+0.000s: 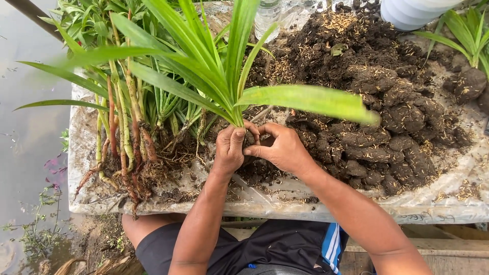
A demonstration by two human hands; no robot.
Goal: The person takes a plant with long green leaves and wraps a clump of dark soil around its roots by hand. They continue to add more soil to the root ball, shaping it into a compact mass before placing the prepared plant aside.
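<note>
My left hand (pixel 228 149) grips the base of a young green plant (pixel 224 71) with long strap-like leaves, holding it upright. My right hand (pixel 277 147) is closed around the same base from the right, fingers pressing a dark lump of soil onto the roots. Both hands touch each other over the plastic sheet (pixel 285 201) that covers the work surface. The plant's roots are hidden inside my hands.
A bundle of bare-rooted seedlings (pixel 130 127) lies at the left on the sheet. A large heap of dark soil clods (pixel 377 102) with husks fills the right. A clear bottle (pixel 267 15) and a white container (pixel 412 10) stand at the back. Water (pixel 25 127) lies at the left.
</note>
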